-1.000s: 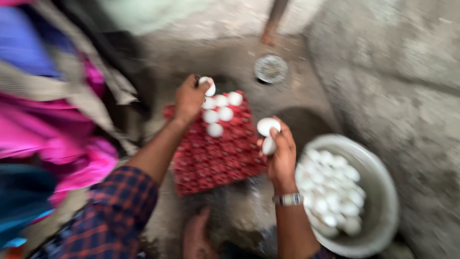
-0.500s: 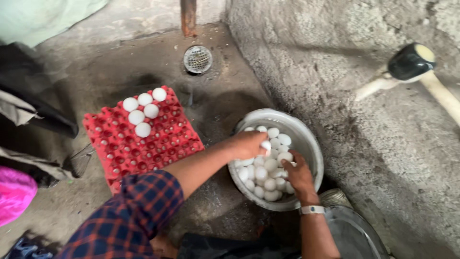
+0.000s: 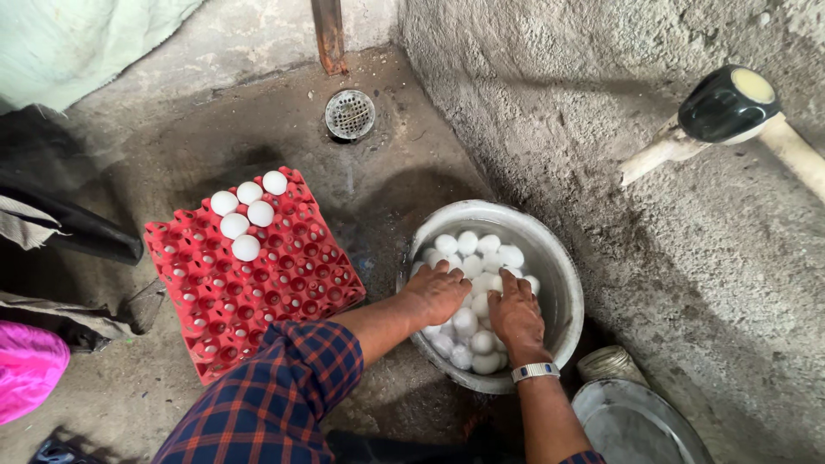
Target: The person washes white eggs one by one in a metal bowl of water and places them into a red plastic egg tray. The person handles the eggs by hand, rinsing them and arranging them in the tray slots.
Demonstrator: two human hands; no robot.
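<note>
- Eggs (image 3: 478, 258), white, heaped in a round metal bowl (image 3: 563, 283) on the wet concrete floor (image 3: 258, 112), close against the rough wall (image 3: 601, 112)
- Left hand (image 3: 438, 290) lies palm down on the heap at the bowl's near left side, fingers curled over eggs; whether any egg is actually clasped I cannot tell
- Right hand (image 3: 517, 314) just beside it, also palm down on the eggs, fingers spread forward; its hold cannot be told either
- The two hands nearly touch, with eggs showing between and ahead of them
- A watch (image 3: 534, 371) sits on the right wrist; the left arm wears a checked sleeve (image 3: 284, 395) in blue and red
- Red tray (image 3: 258, 275) lies flat on the floor left of the bowl, near it but apart; five eggs sit in cups at its far corner, the other cups bare
- A round drain grate (image 3: 350, 113) is set in the floor beyond the tray
- A tap (image 3: 726, 107) with a dark knob juts from the wall at the right
- A metal lid (image 3: 632, 425) lies at the lower right, near the bowl
- Pink cloth (image 3: 30, 365) at the left edge
</note>
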